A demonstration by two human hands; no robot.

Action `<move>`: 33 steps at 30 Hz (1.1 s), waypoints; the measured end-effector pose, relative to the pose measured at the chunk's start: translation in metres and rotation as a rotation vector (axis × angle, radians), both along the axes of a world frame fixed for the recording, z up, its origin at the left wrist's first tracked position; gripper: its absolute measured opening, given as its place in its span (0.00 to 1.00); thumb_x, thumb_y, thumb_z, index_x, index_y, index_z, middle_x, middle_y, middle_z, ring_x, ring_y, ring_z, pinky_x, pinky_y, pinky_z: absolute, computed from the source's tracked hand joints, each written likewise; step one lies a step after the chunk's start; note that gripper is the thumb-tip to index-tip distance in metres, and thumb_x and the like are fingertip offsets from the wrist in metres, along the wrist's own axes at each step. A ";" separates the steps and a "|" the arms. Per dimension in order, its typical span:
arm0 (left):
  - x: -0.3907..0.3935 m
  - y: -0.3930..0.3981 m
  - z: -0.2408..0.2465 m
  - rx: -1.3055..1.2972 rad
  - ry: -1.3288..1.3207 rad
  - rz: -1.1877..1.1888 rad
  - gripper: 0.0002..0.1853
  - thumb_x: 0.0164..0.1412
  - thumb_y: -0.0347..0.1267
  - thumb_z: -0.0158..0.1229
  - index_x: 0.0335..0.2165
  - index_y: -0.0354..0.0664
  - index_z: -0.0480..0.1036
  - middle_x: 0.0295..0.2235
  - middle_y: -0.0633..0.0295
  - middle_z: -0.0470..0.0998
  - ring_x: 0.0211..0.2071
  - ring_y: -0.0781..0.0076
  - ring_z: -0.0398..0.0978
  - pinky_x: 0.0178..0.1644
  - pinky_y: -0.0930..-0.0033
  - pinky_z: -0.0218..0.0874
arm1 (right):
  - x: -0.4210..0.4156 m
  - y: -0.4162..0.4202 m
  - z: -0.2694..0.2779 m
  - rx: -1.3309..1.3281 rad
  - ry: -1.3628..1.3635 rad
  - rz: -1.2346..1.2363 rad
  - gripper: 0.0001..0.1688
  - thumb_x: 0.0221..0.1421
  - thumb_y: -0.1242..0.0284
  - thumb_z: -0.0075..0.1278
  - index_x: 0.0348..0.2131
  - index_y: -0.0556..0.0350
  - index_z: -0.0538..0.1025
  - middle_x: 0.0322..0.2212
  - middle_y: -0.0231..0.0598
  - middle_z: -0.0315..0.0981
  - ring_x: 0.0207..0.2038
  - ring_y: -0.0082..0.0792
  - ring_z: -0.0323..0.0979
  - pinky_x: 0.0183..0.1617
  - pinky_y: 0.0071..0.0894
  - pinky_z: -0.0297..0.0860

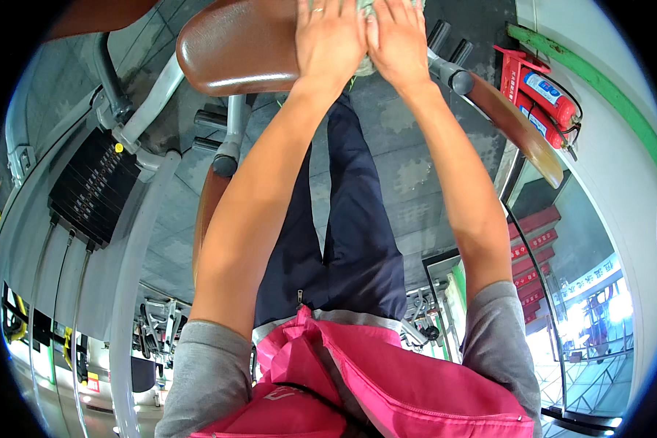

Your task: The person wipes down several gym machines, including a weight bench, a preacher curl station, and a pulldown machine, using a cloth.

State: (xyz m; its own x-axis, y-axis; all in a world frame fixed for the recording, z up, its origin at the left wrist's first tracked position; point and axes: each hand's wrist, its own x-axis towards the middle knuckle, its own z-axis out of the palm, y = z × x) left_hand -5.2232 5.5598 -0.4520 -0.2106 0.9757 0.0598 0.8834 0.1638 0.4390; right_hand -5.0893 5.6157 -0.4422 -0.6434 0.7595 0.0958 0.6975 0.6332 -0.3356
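Note:
At the top edge of the view, my left hand (333,41) and my right hand (398,44) lie side by side, palms down. Both press on a pale, greyish-green cloth (364,67), which shows between and below them; most of it is hidden. Under the cloth is a brown padded cushion (241,46) of a gym machine, its rounded end sticking out to the left of my left hand. The fingertips are partly cut off by the frame, and a ring is on one finger of my left hand.
A weight stack (93,186) with cables and a grey frame post (142,274) stand at left. To the right are another brown pad (514,123), red fire extinguishers (547,96) in a stand, a green rail (597,82) and a glass panel (531,257). Grey tiles (410,180) cover the floor.

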 end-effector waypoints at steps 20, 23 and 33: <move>0.151 0.022 0.178 0.282 -0.980 -0.295 0.25 0.74 0.39 0.55 0.55 0.25 0.75 0.58 0.39 0.77 0.63 0.40 0.73 0.72 0.39 0.57 | 0.194 0.016 0.255 -0.171 0.053 -0.247 0.21 0.73 0.70 0.43 0.54 0.62 0.81 0.56 0.51 0.79 0.62 0.51 0.74 0.68 0.47 0.67; 0.188 0.037 0.179 -0.024 -0.903 -0.402 0.24 0.75 0.41 0.55 0.52 0.27 0.77 0.57 0.37 0.78 0.62 0.39 0.74 0.71 0.42 0.59 | 0.260 0.046 0.274 -0.729 -0.076 -0.468 0.24 0.74 0.70 0.40 0.56 0.65 0.79 0.59 0.50 0.78 0.62 0.50 0.75 0.67 0.42 0.67; 0.239 0.103 0.107 -0.902 -0.388 -0.782 0.28 0.81 0.45 0.36 0.67 0.45 0.68 0.72 0.39 0.59 0.75 0.43 0.53 0.77 0.47 0.48 | 0.341 0.108 0.111 -1.318 -0.265 -0.087 0.42 0.71 0.56 0.36 0.74 0.61 0.58 0.75 0.56 0.52 0.77 0.51 0.51 0.80 0.41 0.49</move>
State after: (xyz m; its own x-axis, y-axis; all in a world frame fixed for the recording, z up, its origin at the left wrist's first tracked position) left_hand -4.9847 5.6632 -0.3454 0.5880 0.5082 -0.6293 0.7174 0.0318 0.6960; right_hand -4.7483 5.7240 -0.3314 -0.4740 0.2280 -0.8505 0.8567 -0.1040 -0.5053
